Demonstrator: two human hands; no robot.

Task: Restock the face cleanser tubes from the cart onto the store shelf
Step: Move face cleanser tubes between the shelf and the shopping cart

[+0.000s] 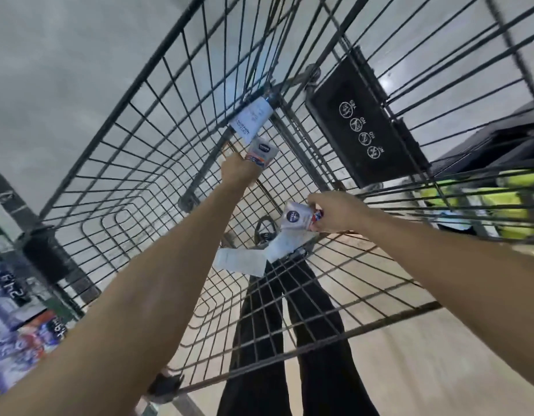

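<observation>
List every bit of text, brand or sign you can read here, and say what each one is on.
"NO", printed beside crossed-out symbols: black placard on the cart.
Dark round logo on the tube in the right hand: lettering blurred.
Logo on the tube in the left hand: blurred.
Paper slips in the cart: print too small.
Shelf packages: blurred.

Both forearms are bare, no sleeves, watch or rings showing. Long black trousers point(289, 340) cover both legs, lower centre of frame.

shelf goods point(16, 334) blurred, cut off at left; labels perhaps unreadable.
</observation>
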